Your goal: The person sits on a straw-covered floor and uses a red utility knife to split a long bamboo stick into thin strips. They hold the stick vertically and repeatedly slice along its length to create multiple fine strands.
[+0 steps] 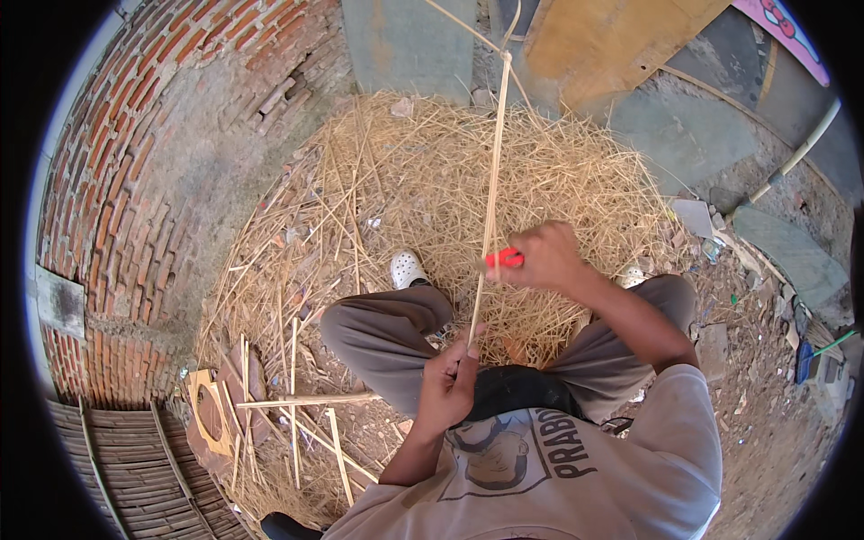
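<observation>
Red tool [509,258] clenched in my right hand [547,256] sits at the pale strip [497,153], whose near end my left hand [450,382] grasps by my left leg [382,346]; the strip runs far over straw-coloured shavings [567,171], loose strips [339,454] lying near left

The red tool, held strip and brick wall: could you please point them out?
Red tool [510,257], head view: red part.
Held strip [496,162], head view: upper half.
Brick wall [119,184], head view: bare bricks.
</observation>
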`<act>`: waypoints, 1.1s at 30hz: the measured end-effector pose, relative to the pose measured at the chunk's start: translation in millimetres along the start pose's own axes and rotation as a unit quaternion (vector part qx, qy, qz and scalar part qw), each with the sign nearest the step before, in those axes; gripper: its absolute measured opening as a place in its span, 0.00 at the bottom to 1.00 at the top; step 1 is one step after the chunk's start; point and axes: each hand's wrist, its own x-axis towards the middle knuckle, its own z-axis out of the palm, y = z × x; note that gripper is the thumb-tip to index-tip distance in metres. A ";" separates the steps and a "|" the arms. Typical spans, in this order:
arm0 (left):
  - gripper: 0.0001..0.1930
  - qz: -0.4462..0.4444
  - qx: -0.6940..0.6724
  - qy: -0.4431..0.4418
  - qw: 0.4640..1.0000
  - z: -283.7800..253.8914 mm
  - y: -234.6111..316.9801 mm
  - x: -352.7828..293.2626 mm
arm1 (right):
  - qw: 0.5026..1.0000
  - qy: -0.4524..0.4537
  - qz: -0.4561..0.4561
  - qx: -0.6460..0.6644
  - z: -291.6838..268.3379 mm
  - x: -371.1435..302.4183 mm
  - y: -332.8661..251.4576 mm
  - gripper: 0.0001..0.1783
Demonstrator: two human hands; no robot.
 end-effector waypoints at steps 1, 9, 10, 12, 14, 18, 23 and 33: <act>0.17 -0.014 0.015 -0.010 1.000 1.1 0.2 -3.0 | 0.999 -0.014 0.045 -0.025 -0.1 4.9 12.0 0.39; 0.17 -0.051 0.040 -0.088 0.994 -4.5 -3.3 -31.8 | 0.974 -0.017 0.199 -0.109 -14.7 23.4 91.5 0.42; 0.17 -0.052 0.041 -0.104 0.992 -8.5 -1.7 -33.1 | 0.974 -0.010 0.196 -0.114 -10.8 22.0 95.3 0.43; 0.17 -0.061 0.042 -0.135 0.988 -15.9 4.8 -40.2 | 0.965 -0.002 0.237 -0.116 -12.0 18.9 114.0 0.43; 0.17 -0.082 0.057 -0.144 0.985 -22.1 8.5 -48.5 | 0.939 0.008 0.325 -0.111 -22.3 22.1 149.9 0.43; 0.17 -0.095 0.061 -0.125 0.986 -30.9 12.2 -61.9 | 0.954 -0.004 0.261 -0.149 -20.0 30.5 141.8 0.46; 0.17 -0.118 0.091 -0.157 0.976 -54.6 -0.8 -83.1 | 0.924 0.013 0.350 -0.155 -30.0 17.0 212.1 0.46; 0.16 -0.219 -0.098 -0.098 0.966 -50.3 -12.6 -42.3 | 0.886 -0.026 0.463 -0.004 -36.4 7.8 235.9 0.47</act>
